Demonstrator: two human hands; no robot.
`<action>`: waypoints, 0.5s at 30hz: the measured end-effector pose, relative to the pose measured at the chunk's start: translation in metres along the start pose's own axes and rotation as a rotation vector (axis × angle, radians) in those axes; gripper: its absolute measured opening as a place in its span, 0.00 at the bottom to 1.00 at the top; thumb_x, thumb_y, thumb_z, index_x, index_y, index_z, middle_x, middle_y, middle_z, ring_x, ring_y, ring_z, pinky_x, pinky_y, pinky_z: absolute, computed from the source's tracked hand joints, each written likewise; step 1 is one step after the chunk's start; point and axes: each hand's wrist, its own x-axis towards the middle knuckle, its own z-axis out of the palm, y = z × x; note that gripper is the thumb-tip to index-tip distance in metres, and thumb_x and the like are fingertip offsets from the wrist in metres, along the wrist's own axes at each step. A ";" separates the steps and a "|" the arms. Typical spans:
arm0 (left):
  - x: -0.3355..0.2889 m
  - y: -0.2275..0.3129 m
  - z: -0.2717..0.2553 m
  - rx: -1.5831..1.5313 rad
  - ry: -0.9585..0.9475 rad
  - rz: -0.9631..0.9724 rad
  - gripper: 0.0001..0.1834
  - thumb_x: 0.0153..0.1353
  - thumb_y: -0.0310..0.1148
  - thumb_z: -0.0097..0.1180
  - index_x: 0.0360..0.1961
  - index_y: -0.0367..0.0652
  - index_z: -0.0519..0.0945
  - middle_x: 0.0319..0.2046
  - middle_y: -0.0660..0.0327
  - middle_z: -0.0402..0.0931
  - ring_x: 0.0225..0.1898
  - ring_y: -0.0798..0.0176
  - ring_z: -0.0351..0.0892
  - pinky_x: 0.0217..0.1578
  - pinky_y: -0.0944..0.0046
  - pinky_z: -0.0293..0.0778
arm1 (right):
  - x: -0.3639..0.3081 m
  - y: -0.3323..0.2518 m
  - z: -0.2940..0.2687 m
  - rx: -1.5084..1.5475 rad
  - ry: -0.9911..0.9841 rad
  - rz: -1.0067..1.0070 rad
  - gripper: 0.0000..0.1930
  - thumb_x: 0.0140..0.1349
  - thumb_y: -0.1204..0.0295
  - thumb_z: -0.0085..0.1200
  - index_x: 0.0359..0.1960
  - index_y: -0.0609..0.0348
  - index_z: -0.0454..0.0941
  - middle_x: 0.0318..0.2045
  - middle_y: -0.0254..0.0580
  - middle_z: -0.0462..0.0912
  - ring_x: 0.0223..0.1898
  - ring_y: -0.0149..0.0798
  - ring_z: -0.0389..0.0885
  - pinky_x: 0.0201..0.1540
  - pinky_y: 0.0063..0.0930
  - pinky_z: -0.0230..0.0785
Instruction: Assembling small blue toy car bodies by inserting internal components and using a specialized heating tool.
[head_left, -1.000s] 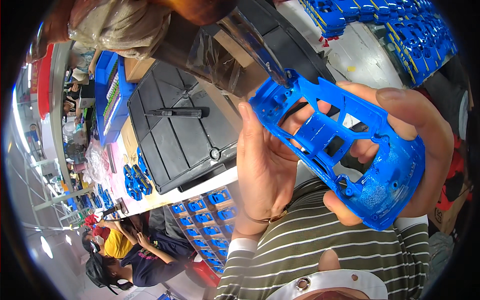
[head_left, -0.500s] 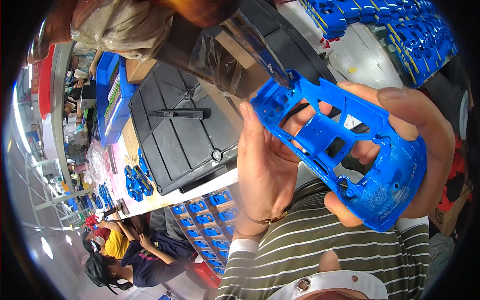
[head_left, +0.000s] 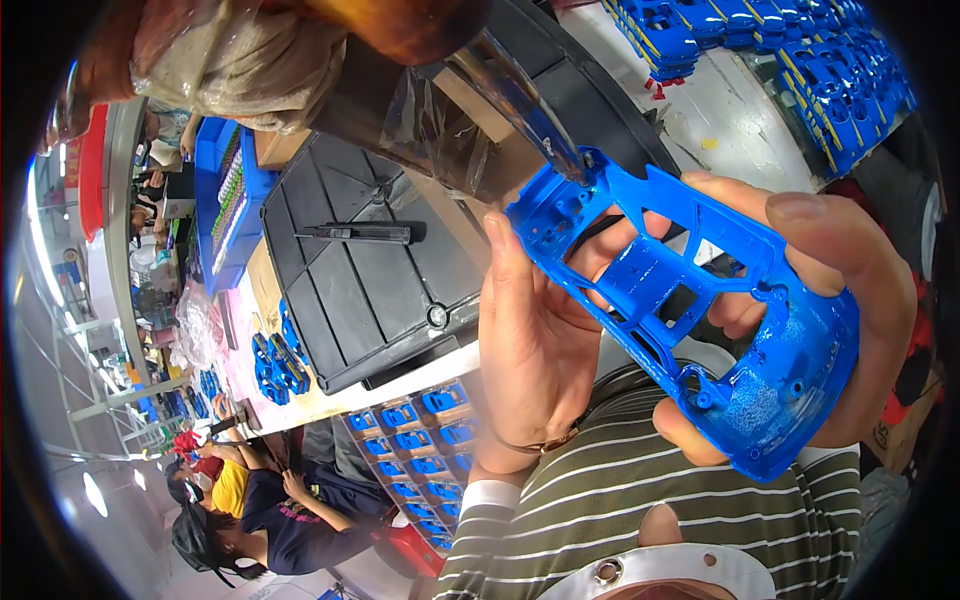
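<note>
A blue plastic toy car body shell [head_left: 645, 275], its hollow inside facing up, is held tilted between my two hands. My left hand [head_left: 540, 345] grips its left edge, thumb up along the rim and fingers partly hidden beneath. My right hand [head_left: 865, 265] wraps round the right side and the near rounded end. At the shell's far end, the tip of a slanted metal rod [head_left: 535, 115] meets a corner beside small posts; whether it presses there I cannot tell. Whitish scuffed patches show inside the near end.
A cloth-wrapped brown fixture [head_left: 240, 65] looms overhead. A black ribbed plastic lid [head_left: 345, 290] bears a black utility knife [head_left: 355, 232]. Many blue shells [head_left: 840, 90] are stacked far right; a compartmented tray [head_left: 410, 440] holds more. A co-worker [head_left: 270, 520] sits at left.
The shell and both hands have shifted slightly down and to the right in the picture. My hold is the same, and the rod's tip still meets the far corner.
</note>
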 end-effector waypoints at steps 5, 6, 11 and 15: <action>0.000 -0.001 0.002 0.004 0.033 -0.004 0.28 0.69 0.52 0.28 0.55 0.40 0.65 0.45 0.46 0.76 0.46 0.58 0.79 0.43 0.63 0.78 | 0.003 0.006 -0.007 -0.004 -0.136 0.183 0.44 0.33 0.74 0.72 0.55 0.63 0.58 0.48 0.45 0.74 0.43 0.30 0.78 0.43 0.24 0.74; 0.000 -0.001 0.001 0.026 0.034 0.001 0.28 0.69 0.52 0.28 0.55 0.39 0.64 0.45 0.46 0.76 0.46 0.57 0.79 0.43 0.62 0.78 | 0.009 0.002 -0.011 -0.056 -0.228 0.249 0.44 0.33 0.74 0.72 0.55 0.64 0.58 0.48 0.45 0.74 0.42 0.30 0.78 0.43 0.24 0.74; -0.001 -0.001 0.009 -0.016 0.089 -0.005 0.29 0.69 0.53 0.28 0.55 0.39 0.64 0.46 0.47 0.75 0.47 0.58 0.78 0.43 0.62 0.78 | -0.005 0.006 -0.005 -0.077 -0.051 0.196 0.44 0.36 0.71 0.71 0.57 0.63 0.58 0.47 0.43 0.75 0.42 0.31 0.77 0.44 0.23 0.72; 0.001 -0.003 0.007 -0.031 0.053 -0.016 0.29 0.69 0.53 0.28 0.55 0.39 0.65 0.46 0.47 0.75 0.47 0.58 0.78 0.43 0.63 0.79 | 0.044 -0.046 -0.008 0.579 0.218 0.915 0.42 0.40 0.70 0.68 0.58 0.62 0.58 0.46 0.40 0.75 0.44 0.30 0.75 0.46 0.25 0.69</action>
